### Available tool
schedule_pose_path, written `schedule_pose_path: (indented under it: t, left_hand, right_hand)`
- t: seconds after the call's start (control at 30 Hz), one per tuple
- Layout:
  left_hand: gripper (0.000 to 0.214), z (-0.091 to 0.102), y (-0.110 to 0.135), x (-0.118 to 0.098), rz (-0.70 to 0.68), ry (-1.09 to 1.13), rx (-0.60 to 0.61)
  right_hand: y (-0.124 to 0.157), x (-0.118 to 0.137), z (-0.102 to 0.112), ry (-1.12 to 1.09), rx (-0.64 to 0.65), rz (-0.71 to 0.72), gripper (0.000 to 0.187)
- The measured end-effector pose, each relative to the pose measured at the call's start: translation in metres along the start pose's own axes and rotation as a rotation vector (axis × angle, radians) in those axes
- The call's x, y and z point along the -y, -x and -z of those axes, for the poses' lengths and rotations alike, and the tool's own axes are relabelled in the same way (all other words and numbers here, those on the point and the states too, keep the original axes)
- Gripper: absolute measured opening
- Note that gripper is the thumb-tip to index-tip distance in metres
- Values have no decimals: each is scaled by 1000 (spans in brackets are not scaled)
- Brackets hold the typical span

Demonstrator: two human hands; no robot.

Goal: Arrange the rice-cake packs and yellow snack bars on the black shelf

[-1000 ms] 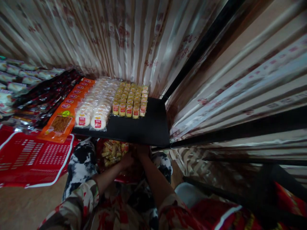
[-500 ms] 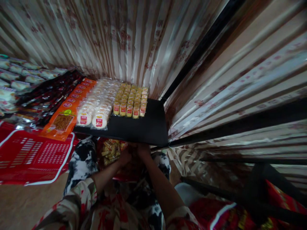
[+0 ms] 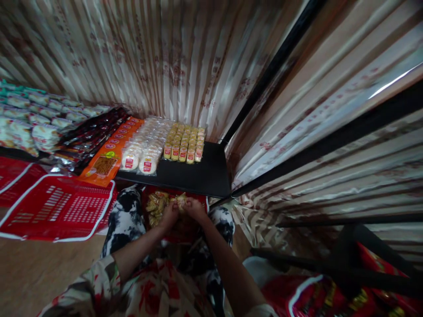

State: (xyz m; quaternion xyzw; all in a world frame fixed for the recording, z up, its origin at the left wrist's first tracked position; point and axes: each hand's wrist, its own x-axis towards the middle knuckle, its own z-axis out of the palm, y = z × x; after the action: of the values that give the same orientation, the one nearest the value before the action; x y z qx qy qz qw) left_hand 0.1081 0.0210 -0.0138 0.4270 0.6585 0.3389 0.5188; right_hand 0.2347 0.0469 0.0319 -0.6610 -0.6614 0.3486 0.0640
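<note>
Between my knees stands a red basket with a heap of gold-wrapped snacks in its left part. My left hand and my right hand meet over it, just below the shelf's front edge. Their fingers are closed on a few yellow wrapped snacks held between them. How many they hold is too blurred to tell. On the black shelf in front, rows of small yellow packets stand beside two rows of round white crackers in clear wrap.
Left along the shelf lie an orange snack bag, dark shiny packets and white packets. Red baskets with white rims are below left. Black poles run before a striped curtain. Another red-filled basket is at lower right.
Both hands have come back from under the shelf edge toward me, and yellow snacks now show between the fingers. The view has shifted, bringing more of the left side into sight.
</note>
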Motion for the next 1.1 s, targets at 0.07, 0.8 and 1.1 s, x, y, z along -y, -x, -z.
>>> schedule_pose_path:
  t: [0.07,0.8,1.1]
  left_hand:
    - [24,5,5,-3,-1,24,-39]
    - [41,16,32,-69,97,519,179]
    - [15,15,37,-87,199,920,102]
  right_hand:
    - [6,4,0,-84,4,-5,21]
    - [37,12,15,-344,-229,220,35]
    - [40,21,27,-101,-453,414,36]
